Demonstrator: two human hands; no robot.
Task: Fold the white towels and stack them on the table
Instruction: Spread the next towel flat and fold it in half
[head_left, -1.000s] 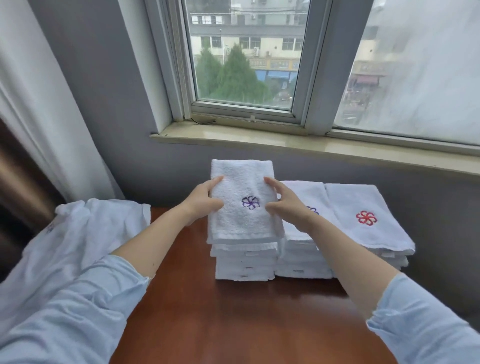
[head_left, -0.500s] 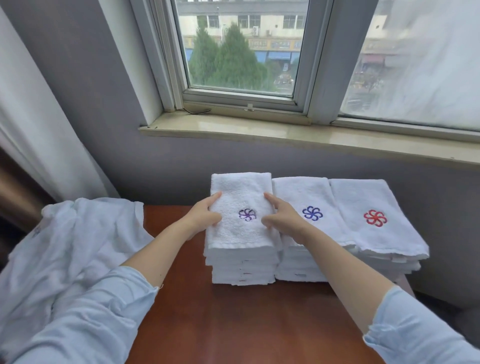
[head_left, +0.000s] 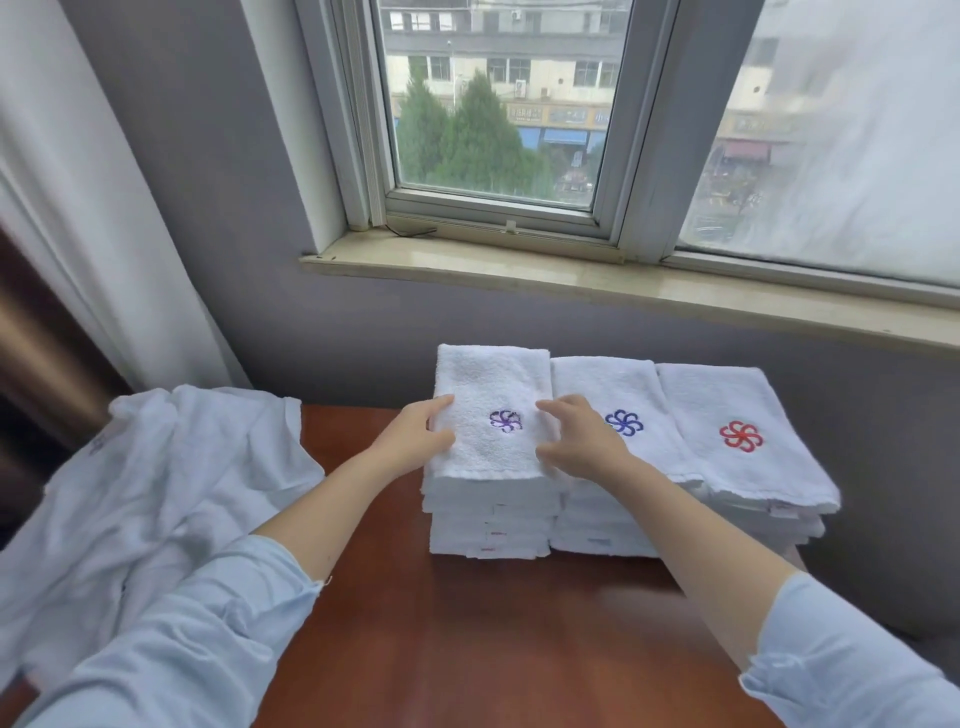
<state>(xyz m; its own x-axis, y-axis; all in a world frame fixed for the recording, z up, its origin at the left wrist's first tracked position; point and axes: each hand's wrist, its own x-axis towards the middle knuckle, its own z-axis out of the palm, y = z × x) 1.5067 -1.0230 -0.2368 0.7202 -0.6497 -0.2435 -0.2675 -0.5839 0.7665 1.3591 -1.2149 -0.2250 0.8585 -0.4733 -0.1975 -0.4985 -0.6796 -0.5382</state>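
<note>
Three stacks of folded white towels stand side by side at the far edge of the brown surface (head_left: 493, 634), against the wall under the window sill (head_left: 623, 283). The top towel (head_left: 488, 384) lies flat on the left stack (head_left: 488, 525); a second ago it was held tilted in the air above that stack, and half a second ago it had just come down.

The left hand (head_left: 410, 441) holds the towel's left edge, thumb on top and fingers curled against the side. The right hand (head_left: 584, 441) has loosened: its fingers arch loosely, only touching the towel's right edge, where earlier they pinched it. With that hand lower, the blue flower on the middle stack (head_left: 608, 525) shows whole, whereas a second ago it was mostly covered.

The loose pile of unfolded towels (head_left: 156, 493) lies at the surface's left end as before.

No words can be read. The top towel bears an embroidered purple pinwheel flower (head_left: 505, 421), the middle stack a blue one (head_left: 624, 422), the right stack (head_left: 753, 483) a red one (head_left: 741, 435). Small tags with red marks poke from the stacks' front edges, too small to read, and the shop signs outside the window are blurred.
</note>
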